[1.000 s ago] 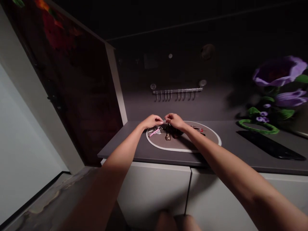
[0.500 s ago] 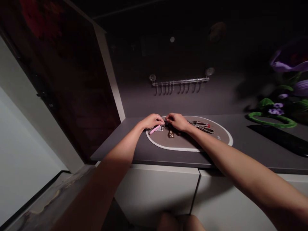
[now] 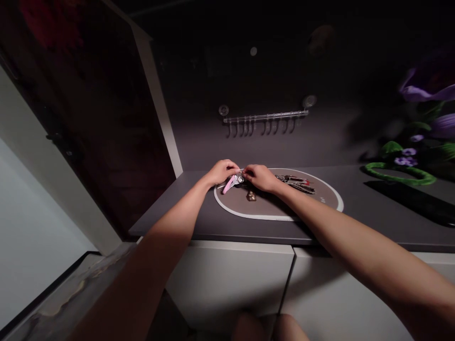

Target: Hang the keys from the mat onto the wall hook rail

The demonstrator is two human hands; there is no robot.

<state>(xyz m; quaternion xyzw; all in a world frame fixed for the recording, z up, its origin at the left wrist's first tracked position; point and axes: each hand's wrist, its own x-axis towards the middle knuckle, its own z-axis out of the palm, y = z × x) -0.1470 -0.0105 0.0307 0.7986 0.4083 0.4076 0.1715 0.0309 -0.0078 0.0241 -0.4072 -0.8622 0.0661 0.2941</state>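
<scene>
An oval mat (image 3: 277,211) with a white rim lies on the dark counter. At its left part my left hand (image 3: 223,171) has its fingers closed near a bunch of keys (image 3: 240,179) with a pink piece (image 3: 229,185); what its fingertips hold is too small to tell. My right hand (image 3: 260,177) is pinched beside the same bunch, its fingertips partly hidden. Just below the right hand sits a small brown charm (image 3: 252,195). More keys and a braided strap (image 3: 303,188) lie to the right of my right wrist.
A clear rail (image 3: 266,116) with several hooks is fixed to the back wall. Purple flowers with a green ring (image 3: 400,175) and a long black object (image 3: 408,201) are at the right. A dark door (image 3: 106,132) stands at the left.
My left fingers have lifted slightly up and left off the keys, showing more of the bunch. The pink piece has turned steeper. The whole view has shifted a little.
</scene>
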